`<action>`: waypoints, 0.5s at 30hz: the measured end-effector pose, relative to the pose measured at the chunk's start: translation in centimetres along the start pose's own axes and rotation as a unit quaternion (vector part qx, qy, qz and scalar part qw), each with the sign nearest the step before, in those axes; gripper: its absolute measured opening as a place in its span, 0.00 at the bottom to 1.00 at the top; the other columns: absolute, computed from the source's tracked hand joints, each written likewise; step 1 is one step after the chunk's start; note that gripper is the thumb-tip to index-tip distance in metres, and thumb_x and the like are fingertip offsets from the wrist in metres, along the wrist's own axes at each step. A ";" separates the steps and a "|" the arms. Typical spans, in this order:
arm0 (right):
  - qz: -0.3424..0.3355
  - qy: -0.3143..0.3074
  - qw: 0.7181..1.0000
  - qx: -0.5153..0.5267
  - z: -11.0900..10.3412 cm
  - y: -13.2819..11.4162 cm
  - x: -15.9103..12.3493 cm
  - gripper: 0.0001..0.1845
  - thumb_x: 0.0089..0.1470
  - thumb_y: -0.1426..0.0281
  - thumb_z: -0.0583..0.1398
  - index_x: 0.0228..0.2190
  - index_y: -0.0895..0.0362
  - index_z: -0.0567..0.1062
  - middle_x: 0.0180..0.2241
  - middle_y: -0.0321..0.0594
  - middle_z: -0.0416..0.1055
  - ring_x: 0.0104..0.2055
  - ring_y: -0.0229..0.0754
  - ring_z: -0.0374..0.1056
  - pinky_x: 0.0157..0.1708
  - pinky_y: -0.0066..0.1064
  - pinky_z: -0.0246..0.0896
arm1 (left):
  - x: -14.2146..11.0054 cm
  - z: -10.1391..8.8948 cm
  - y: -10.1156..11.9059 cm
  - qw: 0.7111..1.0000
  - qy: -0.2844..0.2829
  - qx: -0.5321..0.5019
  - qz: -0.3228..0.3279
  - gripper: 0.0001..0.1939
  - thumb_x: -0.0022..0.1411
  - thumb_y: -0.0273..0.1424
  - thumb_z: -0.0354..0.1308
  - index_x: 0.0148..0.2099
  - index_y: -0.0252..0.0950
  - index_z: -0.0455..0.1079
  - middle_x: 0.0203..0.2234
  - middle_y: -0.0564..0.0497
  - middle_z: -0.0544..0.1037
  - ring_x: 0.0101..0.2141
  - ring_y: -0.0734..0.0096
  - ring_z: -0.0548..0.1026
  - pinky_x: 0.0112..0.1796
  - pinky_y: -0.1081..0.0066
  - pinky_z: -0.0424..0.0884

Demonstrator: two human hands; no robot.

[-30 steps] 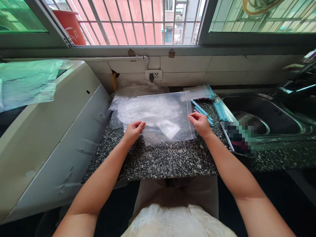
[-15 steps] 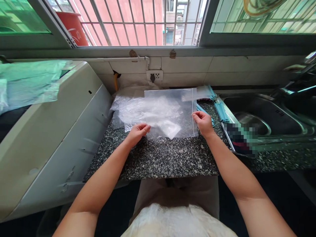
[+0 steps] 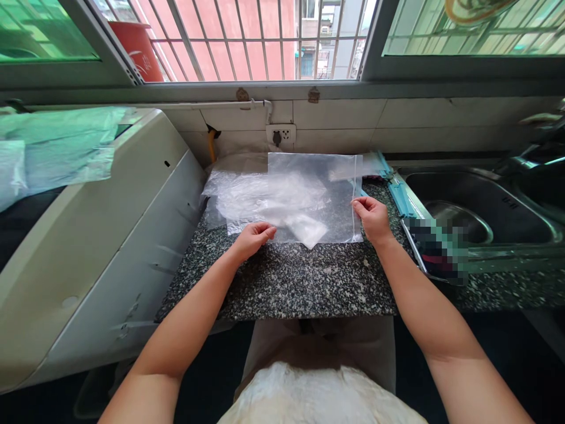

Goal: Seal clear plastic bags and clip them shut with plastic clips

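Since a second ago, the clear rectangular plastic bag with a pale zip strip [image 3: 315, 194] has moved away from the person and turned squarer, slightly nearer the grey metal sink [image 3: 481, 191], both hands going with it. The speckled black-and-white stone counter [image 3: 300, 282] extends left of the sink, probably serving as a flat surface to work over. Farther left of the sink, loose, wrinkled, clear plastic sheets [image 3: 233, 191] spread partly beneath the bag, perhaps to stay within reach. The bag lies left of the sink; whether it rests fully on them cannot be told. The bare right hand [image 3: 374, 219] pinches its sink-side edge, the bare left hand [image 3: 255, 238] its near corner farthest from the sink, well apart, apparently keeping it taut. Narrow turquoise strips [image 3: 401, 199] sit beside the sink, seemingly set aside.
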State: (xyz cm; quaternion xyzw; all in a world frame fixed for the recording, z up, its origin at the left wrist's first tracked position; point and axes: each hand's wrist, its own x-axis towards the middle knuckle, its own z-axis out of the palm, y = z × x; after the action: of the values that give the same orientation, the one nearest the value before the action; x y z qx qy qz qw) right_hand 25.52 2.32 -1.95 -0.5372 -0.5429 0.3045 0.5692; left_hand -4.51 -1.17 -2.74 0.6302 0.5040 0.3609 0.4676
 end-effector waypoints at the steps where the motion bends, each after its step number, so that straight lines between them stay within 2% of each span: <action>1: -0.001 -0.001 1.000 -0.001 0.0 0.0 0.0 0.11 0.41 0.61 0.59 0.23 0.55 0.70 0.20 0.34 0.63 0.25 0.36 0.59 0.27 0.31 0.56 | 0.0 0.0 0.0 1.000 0.000 -0.003 0.001 0.18 0.47 0.45 0.57 0.20 0.35 0.63 0.13 0.57 0.60 0.18 0.78 0.56 0.21 0.75 0.52; 9: 0.006 0.001 1.000 0.021 0.3 0.5 0.1 0.14 0.39 0.58 0.60 0.24 0.56 0.68 0.19 0.32 0.62 0.22 0.33 0.55 0.23 0.29 0.52 | -0.1 0.1 0.1 1.000 0.029 -0.004 0.012 0.17 0.48 0.43 0.58 0.20 0.35 0.64 0.13 0.57 0.57 0.18 0.79 0.54 0.20 0.75 0.50; 12: 0.023 -0.022 0.999 0.029 0.5 0.4 -0.1 0.16 0.39 0.56 0.61 0.24 0.55 0.67 0.18 0.30 0.61 0.20 0.32 0.53 0.21 0.27 0.50 | 0.0 0.0 0.0 0.999 0.051 0.000 0.014 0.16 0.47 0.43 0.57 0.20 0.35 0.64 0.13 0.57 0.57 0.18 0.78 0.54 0.21 0.75 0.51; 15: 0.050 -0.056 0.996 0.040 0.8 0.2 -0.5 0.18 0.41 0.54 0.60 0.25 0.55 0.65 0.21 0.32 0.66 0.19 0.31 0.55 0.20 0.26 0.52 | 0.0 0.0 0.0 0.998 0.068 0.003 0.016 0.17 0.47 0.43 0.57 0.20 0.35 0.63 0.13 0.57 0.57 0.18 0.78 0.54 0.21 0.74 0.51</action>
State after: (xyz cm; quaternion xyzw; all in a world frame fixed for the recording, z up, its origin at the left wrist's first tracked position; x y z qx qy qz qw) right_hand 24.74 2.13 -2.38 -0.5226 -0.5340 0.3837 0.5427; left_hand -4.54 -1.14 -2.74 0.6139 0.5255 0.4086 0.4244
